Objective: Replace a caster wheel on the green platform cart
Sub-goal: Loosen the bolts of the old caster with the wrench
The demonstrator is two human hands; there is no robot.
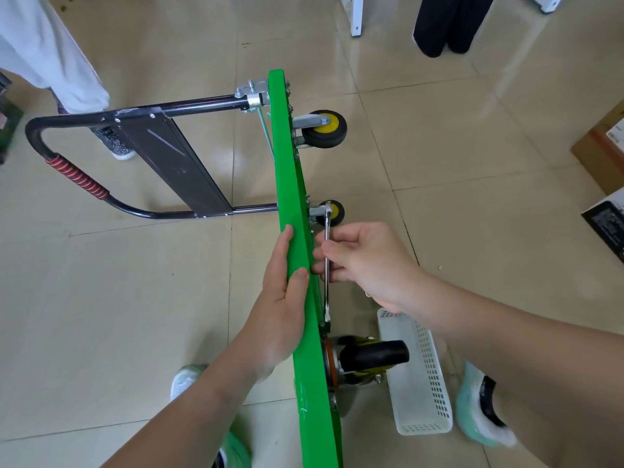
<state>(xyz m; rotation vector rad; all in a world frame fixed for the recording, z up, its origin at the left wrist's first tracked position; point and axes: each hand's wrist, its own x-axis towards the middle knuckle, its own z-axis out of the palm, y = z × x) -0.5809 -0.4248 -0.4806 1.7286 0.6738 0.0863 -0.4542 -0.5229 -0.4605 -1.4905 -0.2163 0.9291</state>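
Observation:
The green platform cart [287,157] stands on its edge on the tiled floor, with its black handle [84,184] folded out to the left. My left hand [280,298] lies flat against the deck's upper edge, thumb over the rim. My right hand [364,261] grips a silver wrench [327,265] whose far end sits on the axle of a small yellow-hubbed caster [332,213]. A larger caster [324,129] is mounted further away. Close to me is a black caster [368,358] on the deck's underside.
A white perforated plastic basket [418,380] lies on the floor right of the cart. Another person's legs [67,69] and shoe stand at the far left. Cardboard boxes [604,153] sit at the right edge. My feet are below the cart.

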